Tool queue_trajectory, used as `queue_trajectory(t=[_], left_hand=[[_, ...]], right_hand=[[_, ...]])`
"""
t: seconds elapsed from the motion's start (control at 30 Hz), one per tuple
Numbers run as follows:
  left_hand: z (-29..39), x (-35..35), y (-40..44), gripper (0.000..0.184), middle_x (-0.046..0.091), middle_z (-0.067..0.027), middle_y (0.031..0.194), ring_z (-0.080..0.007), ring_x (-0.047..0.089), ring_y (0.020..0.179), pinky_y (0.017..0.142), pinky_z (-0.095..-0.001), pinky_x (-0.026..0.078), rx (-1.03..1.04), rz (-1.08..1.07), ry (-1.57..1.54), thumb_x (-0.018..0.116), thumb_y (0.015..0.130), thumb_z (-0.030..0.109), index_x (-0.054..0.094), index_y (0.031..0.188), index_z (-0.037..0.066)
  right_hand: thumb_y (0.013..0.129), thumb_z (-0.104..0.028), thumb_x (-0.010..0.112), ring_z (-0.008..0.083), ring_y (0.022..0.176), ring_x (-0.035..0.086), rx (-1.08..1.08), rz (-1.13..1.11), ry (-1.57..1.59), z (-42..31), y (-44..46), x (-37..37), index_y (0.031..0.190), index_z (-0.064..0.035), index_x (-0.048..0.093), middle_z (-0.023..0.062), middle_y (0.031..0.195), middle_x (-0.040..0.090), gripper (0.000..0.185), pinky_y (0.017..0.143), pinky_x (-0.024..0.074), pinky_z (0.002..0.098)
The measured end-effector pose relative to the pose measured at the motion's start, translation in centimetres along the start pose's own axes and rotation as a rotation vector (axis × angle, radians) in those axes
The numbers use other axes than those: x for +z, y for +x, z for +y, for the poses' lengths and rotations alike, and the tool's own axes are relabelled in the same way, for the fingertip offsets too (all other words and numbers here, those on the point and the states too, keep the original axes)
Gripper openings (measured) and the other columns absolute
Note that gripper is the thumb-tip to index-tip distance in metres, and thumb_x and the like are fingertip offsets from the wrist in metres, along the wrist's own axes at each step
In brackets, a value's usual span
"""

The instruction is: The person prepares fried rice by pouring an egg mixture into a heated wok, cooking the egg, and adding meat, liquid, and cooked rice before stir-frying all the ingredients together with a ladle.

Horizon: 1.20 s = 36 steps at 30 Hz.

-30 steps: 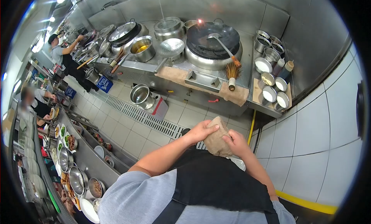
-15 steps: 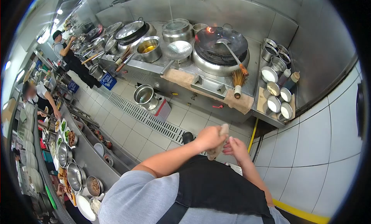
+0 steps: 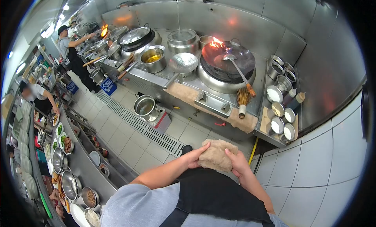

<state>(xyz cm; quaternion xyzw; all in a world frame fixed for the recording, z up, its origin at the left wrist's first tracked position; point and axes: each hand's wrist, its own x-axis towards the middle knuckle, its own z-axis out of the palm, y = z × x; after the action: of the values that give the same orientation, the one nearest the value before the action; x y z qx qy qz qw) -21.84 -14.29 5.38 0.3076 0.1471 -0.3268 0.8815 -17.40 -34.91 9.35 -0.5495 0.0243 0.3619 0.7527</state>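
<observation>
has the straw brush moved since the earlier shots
No, the straw brush still lies at the counter's front edge, just right of the metal tray.

Grey shirt [image 3: 133, 203], black apron [image 3: 219, 191]

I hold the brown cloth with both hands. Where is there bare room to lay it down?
A narrow strip of bare steel lies between the wok burner and the seasoning containers; perhaps tight for the cloth. More room: the left counter, between its metal bowls and its open edge. Crowded: around the containers and among the pots left of the burner.
</observation>
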Motion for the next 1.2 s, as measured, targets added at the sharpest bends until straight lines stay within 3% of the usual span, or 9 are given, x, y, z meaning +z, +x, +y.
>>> queue_trajectory(t=[0.37,0.5,0.57,0.67,0.77,0.93,1.0,1.13,1.2], left_hand=[[9.1,-2.4,1.8,0.079,0.053,-0.0110,0.122,-0.0205,0.051,0.115,0.099,-0.0305,0.039,0.461,0.177,0.378,0.060,0.081,-0.004,0.016,0.144,0.013],[12.8,-5.6,4.3,0.063,0.057,-0.0117,0.115,-0.0210,0.053,0.107,0.094,-0.0308,0.041,0.684,0.185,0.553,0.057,0.082,-0.002,0.033,0.138,0.013],[15.4,-9.5,6.2,0.043,0.057,-0.0066,0.103,-0.0177,0.054,0.103,0.090,-0.0291,0.044,0.554,0.129,1.282,0.051,0.087,0.001,0.049,0.127,0.015],[19.1,-9.5,7.5,0.025,0.058,-0.0087,0.106,-0.0185,0.055,0.104,0.090,-0.0305,0.045,0.330,0.302,1.051,0.054,0.092,0.012,0.057,0.116,0.007],[21.5,-10.4,9.2,0.039,0.059,-0.0111,0.112,-0.0199,0.056,0.106,0.091,-0.0322,0.045,0.402,0.203,0.592,0.062,0.091,0.027,0.054,0.117,0.000],[24.8,-8.7,7.2,0.059,0.059,-0.0124,0.117,-0.0196,0.056,0.107,0.092,-0.0338,0.045,0.677,0.138,0.949,0.070,0.084,0.038,0.051,0.123,-0.002],[26.4,-8.6,6.2,0.061,0.060,-0.0142,0.118,-0.0216,0.056,0.110,0.094,-0.0336,0.044,0.533,0.029,1.006,0.071,0.084,0.037,0.049,0.126,-0.001],[26.2,-11.9,7.0,0.051,0.061,-0.0088,0.114,-0.0183,0.058,0.104,0.090,-0.0323,0.046,0.432,0.064,0.704,0.068,0.087,0.029,0.050,0.125,0.001],[26.0,-13.7,6.6,0.044,0.062,-0.0062,0.111,-0.0153,0.057,0.100,0.087,-0.0306,0.046,0.356,0.137,0.457,0.067,0.088,0.024,0.052,0.124,0.003]], right_hand=[[0.096,-0.036,0.053,0.0262,0.109,0.059,0.026,0.176,0.157,-1.7,11.2,-0.9,0.126,0.0037,0.048,0.0152,0.122,0.058,0.050,0.092,0.0480,0.0385],[0.096,-0.035,0.053,0.0261,0.110,0.059,0.016,0.216,0.280,-3.7,15.5,0.8,0.126,0.0014,0.048,0.0142,0.122,0.058,0.047,0.091,0.0490,0.0381],[0.096,-0.035,0.053,0.0253,0.108,0.059,0.029,0.181,0.194,-5.3,16.8,2.5,0.127,-0.0002,0.048,0.0131,0.122,0.057,0.047,0.088,0.0498,0.0370],[0.097,-0.036,0.051,0.0230,0.107,0.059,0.045,0.078,0.004,-6.8,19.3,5.4,0.129,-0.0035,0.046,0.0105,0.123,0.057,0.046,0.086,0.0494,0.0350],[0.099,-0.041,0.045,0.0216,0.113,0.055,0.050,-0.036,-0.032,-7.3,22.0,8.2,0.132,-0.0064,0.046,0.0086,0.126,0.055,0.048,0.093,0.0442,0.0365],[0.099,-0.055,0.026,0.0211,0.115,0.052,0.122,-0.307,-0.059,-10.2,26.1,8.9,0.131,-0.0067,0.048,0.0068,0.125,0.056,0.062,0.095,0.0418,0.0396],[0.098,-0.051,0.039,0.0215,0.102,0.058,0.215,-0.303,-0.162,-11.9,27.5,7.4,0.125,-0.0059,0.054,0.0069,0.112,0.062,0.054,0.085,0.0464,0.0383],[0.081,-0.036,0.067,0.0290,0.090,0.059,-0.747,0.456,-1.776,-18.7,28.3,5.6,0.115,-0.0036,0.059,0.0129,0.096,0.059,0.048,0.076,0.0493,0.0410],[0.079,-0.029,0.068,0.0325,0.094,0.058,-0.713,0.701,-1.935,-21.1,28.1,0.6,0.124,-0.0052,0.055,0.0140,0.093,0.058,0.053,0.079,0.0496,0.0428]])
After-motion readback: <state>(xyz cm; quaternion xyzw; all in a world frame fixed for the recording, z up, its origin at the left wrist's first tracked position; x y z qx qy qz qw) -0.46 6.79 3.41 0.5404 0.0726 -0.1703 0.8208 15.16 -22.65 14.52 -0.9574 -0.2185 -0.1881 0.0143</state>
